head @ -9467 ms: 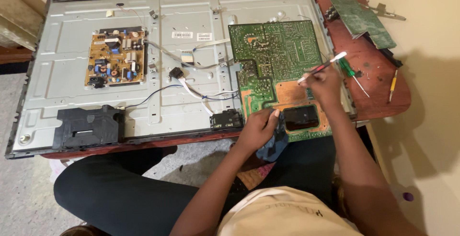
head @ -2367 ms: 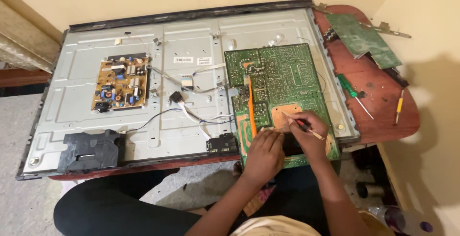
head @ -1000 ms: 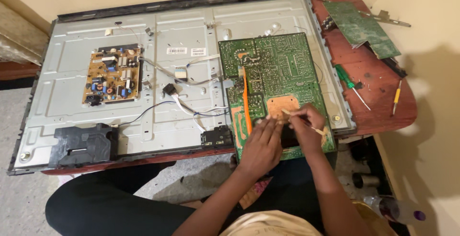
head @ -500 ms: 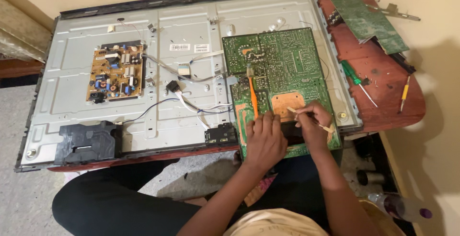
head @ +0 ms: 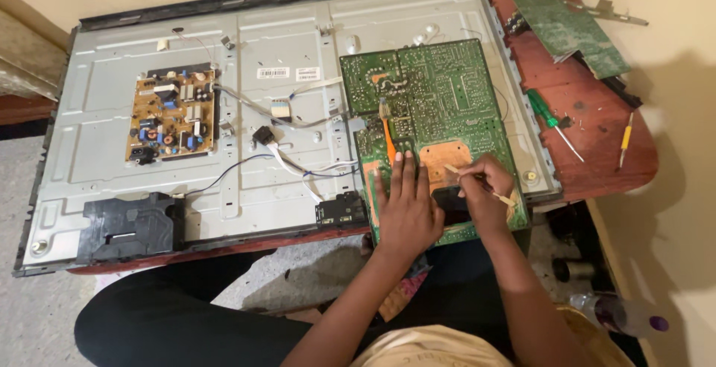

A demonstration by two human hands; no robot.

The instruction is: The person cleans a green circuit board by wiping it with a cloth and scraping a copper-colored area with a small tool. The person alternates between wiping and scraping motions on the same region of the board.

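**Hands on the green board**

Hands rest on the large green circuit board (head: 436, 106), which lies solder side up on the right part of the opened television's grey metal back panel (head: 246, 180). My left hand (head: 406, 206) lies flat on the board's near edge, fingers spread narrowly and pressing down, holding nothing. My right hand (head: 485, 195) is closed in a pinch round a thin pale stick (head: 481, 184), whose tip touches the bare copper-coloured patch (head: 445, 157) of the board. An orange strip (head: 388, 139) runs up the board just beyond my left fingertips.

To the left sits a smaller tan power board (head: 173, 113) with dark and blue parts, and white and black wires (head: 298, 165) trail between the two boards. Two small white rectangular labels (head: 291, 73) are stuck near the panel's upper middle. A black plastic block (head: 133, 225) sits at the near left corner.

On the red-brown table (head: 589, 151) to the right lie another green board (head: 570, 27), a green-handled screwdriver (head: 550, 117) and a yellow-handled tool (head: 625, 137). A clear bottle with a purple cap (head: 619, 315) lies on the floor at my right.
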